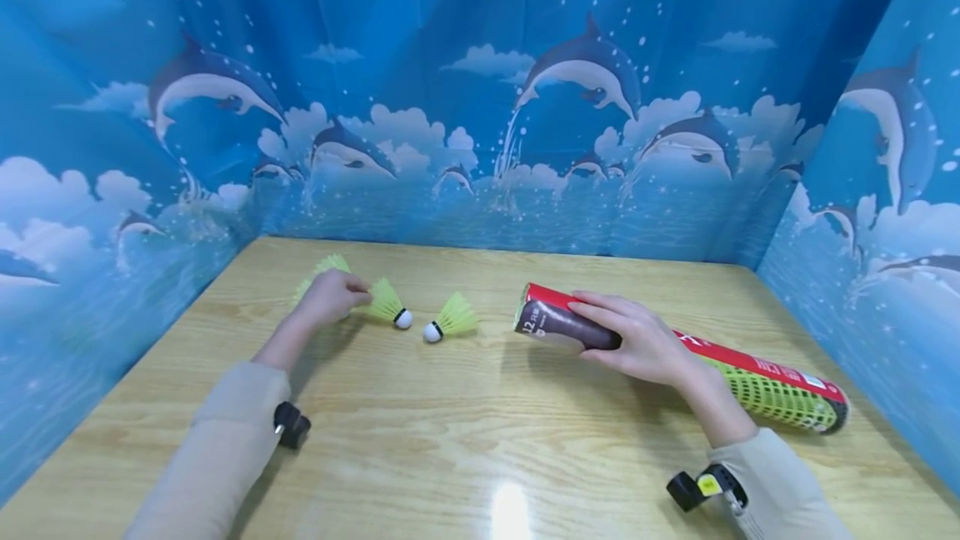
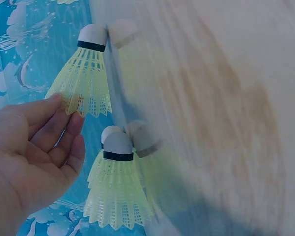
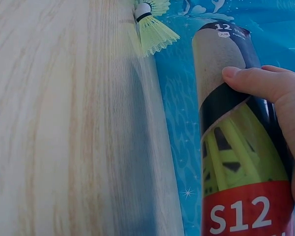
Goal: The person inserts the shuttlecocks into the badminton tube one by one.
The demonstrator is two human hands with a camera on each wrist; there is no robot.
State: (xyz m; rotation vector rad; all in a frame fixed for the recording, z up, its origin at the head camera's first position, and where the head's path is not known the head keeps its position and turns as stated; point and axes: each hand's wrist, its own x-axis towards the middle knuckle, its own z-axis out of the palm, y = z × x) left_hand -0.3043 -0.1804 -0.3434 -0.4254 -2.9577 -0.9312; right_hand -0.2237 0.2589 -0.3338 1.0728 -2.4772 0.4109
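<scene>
My left hand [image 1: 332,297] is over the left of the table and pinches a yellow shuttlecock [image 2: 86,73] by the edge of its skirt, between thumb and fingers. The white cork of this shuttlecock points away from the hand, close to the tabletop. Beside the hand, more shuttlecocks [image 2: 119,191] stand close together in the left wrist view, partly hidden by the hand in the head view. My right hand [image 1: 637,336] grips a long red, black and green shuttlecock tube [image 1: 757,382] near its left end. That end is tilted up, toward the shuttlecocks.
A single shuttlecock [image 1: 455,319] lies mid-table, its cork toward the left. The wooden table [image 1: 420,440] meets a blue dolphin-printed curtain [image 1: 450,107] at the back and sides.
</scene>
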